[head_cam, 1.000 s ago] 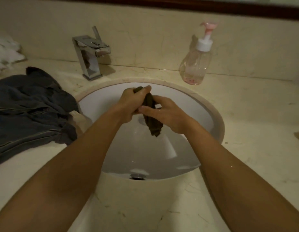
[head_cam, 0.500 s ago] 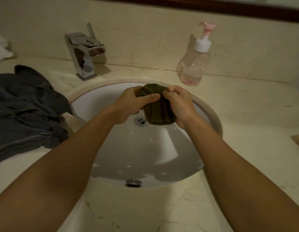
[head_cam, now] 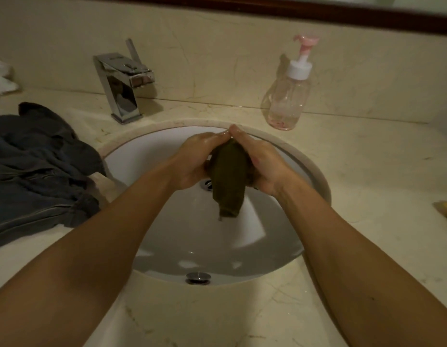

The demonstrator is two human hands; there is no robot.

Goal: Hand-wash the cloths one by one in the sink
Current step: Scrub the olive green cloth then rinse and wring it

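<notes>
A small dark olive cloth (head_cam: 228, 176) hangs over the round white sink (head_cam: 167, 151), its lower end pointing down into the bowl. My left hand (head_cam: 194, 161) holds its left side and my right hand (head_cam: 262, 164) holds its right side, both wet, with fingertips meeting above the cloth's top. The cloth's upper part is partly hidden between my palms. A pile of dark grey-blue cloths (head_cam: 34, 171) lies on the counter left of the sink.
A chrome faucet (head_cam: 124, 86) stands behind the sink at the left, no water running. A clear pump soap bottle (head_cam: 288, 96) stands at the back right. White fabric (head_cam: 2, 76) lies at the far left, a yellow object (head_cam: 446, 207) at the right edge.
My hands moved from bunching the cloth near its top to cupping it from both sides, and the cloth now hangs longer, straight down into the bowl.
</notes>
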